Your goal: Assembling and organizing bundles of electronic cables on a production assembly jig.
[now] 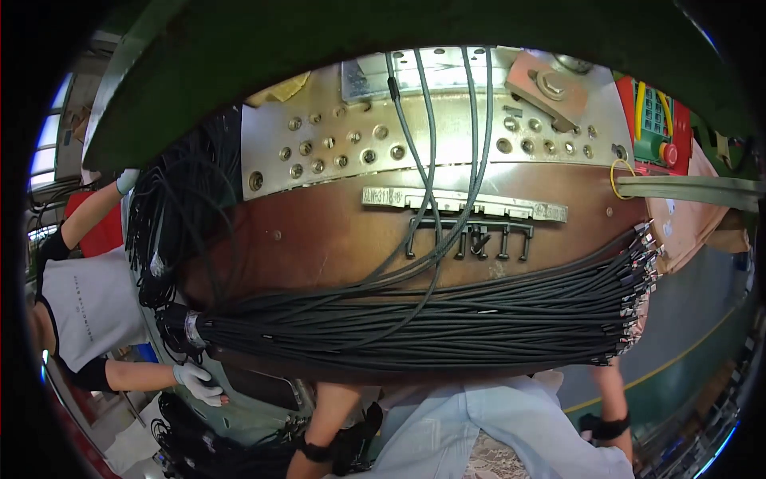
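A thick bundle of black cables [431,319] lies along the near edge of the brown work surface [311,231]. Its metal connector ends [638,295] fan out at the right, and shiny tape [192,329] binds it at the left. My left forearm [331,411] passes under the near edge, which hides my left hand. On the right, my forearm [611,391] rises behind the connector ends; the hand is mostly covered there and its fingers cannot be made out. Beyond the bundle lie a metal mould bar [471,204] and a black pronged moulded piece [471,237], with several cables crossing over them.
Behind stands a steel plate [343,144] with holes and a bolted clamp block [550,84], beneath a dark green machine frame [383,40]. At right is a control box [662,136] with a red button. More cables [175,207] hang at left, near a co-worker's gloved hand [199,383].
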Motion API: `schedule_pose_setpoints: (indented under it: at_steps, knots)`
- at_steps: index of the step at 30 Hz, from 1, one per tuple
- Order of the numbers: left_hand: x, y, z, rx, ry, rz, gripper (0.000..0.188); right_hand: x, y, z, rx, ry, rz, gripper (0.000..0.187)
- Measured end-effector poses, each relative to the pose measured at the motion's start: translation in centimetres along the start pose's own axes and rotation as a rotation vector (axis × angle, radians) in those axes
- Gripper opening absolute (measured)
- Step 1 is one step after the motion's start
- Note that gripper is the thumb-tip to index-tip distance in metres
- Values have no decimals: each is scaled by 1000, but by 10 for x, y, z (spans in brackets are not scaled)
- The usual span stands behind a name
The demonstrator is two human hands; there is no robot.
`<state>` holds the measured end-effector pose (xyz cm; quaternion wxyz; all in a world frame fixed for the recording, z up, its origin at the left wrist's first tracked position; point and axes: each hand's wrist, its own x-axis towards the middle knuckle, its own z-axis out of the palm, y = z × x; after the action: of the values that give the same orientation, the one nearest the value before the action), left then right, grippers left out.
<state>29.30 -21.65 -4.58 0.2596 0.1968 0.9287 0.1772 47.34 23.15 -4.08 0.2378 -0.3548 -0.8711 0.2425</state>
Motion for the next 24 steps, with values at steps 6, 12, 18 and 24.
schedule_pose_setpoints:
  at_steps: [6, 12, 18, 24]
  knots:
    - [0, -41, 30, 221, 132, -11, 32, 4, -24, 94, 68, -206, -66, 35]
    - [25, -20, 14, 123, 263, 30, 29, -32, 23, 93, 114, -389, -143, 46]
    - [32, -29, 23, 283, 398, 182, 26, -67, 93, 95, -129, -607, -180, 44]
    - [31, 2, 3, 244, 283, 113, 25, -31, 28, 63, -536, -501, -414, 36]
